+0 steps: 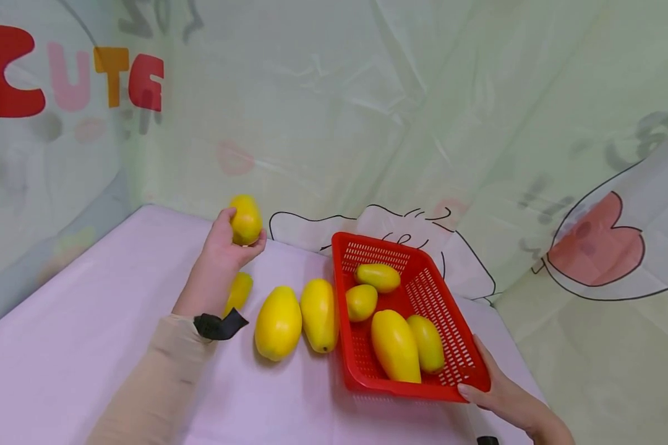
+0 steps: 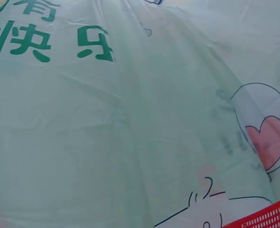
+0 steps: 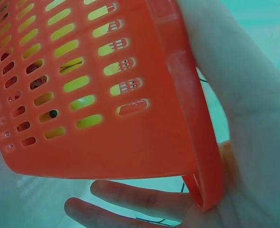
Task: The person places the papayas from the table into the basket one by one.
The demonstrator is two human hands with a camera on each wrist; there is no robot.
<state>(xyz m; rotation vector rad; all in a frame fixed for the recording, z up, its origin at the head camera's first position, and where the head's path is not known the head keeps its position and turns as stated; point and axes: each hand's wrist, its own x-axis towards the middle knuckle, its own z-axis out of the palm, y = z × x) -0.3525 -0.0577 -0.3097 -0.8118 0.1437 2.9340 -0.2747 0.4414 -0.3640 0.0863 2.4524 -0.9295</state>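
My left hand (image 1: 222, 244) holds a yellow mango (image 1: 246, 220) above the far left of the table, fingers and thumb around its sides. A red plastic basket (image 1: 401, 390) stands tilted to the right, its near right corner gripped by my right hand (image 1: 506, 392). In the right wrist view, two fingers (image 3: 140, 197) stretch below the basket's slotted wall (image 3: 144, 147). Inside lie a large yellow papaya (image 1: 395, 346) and several mangoes, one (image 1: 378, 277) near the far end. Outside the left wall lie two large papayas, the nearer one (image 1: 278, 322) left of the other (image 1: 319, 315).
Another yellow fruit (image 1: 239, 292) lies partly hidden behind my left wrist. A pale cloth covers the table (image 1: 267, 408). Printed green sheeting (image 1: 312, 123) hangs along the back and sides, close behind the basket.
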